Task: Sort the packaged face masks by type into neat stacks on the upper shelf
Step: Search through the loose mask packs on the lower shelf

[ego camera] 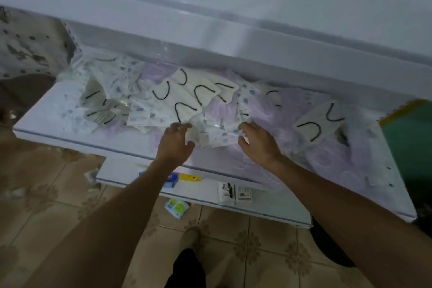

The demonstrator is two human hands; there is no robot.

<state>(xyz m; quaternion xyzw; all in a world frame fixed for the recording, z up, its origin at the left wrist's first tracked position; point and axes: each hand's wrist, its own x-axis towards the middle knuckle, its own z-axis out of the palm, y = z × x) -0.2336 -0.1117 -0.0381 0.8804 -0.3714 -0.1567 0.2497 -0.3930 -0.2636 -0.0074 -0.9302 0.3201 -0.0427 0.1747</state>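
Note:
Packaged face masks lie scattered over the white upper shelf [53, 98]. Cream masks with black ear loops [187, 96] sit at the middle, with one more cream mask [322, 121] to the right. Blue-patterned white masks [121, 72] are heaped at the left, and lilac masks [350, 159] cover the right half. Between my hands lies a clear packet with a blue-patterned mask [217, 134]. My left hand [176, 141] pinches its left edge with curled fingers. My right hand [257, 142] grips its right edge.
A lower shelf [117, 170] under the upper one holds small boxes and a barcoded packet [235, 192]. A small blue packet [177, 208] lies on the tiled floor. A green box [411, 135] stands at the shelf's right end. A white shelf overhangs above.

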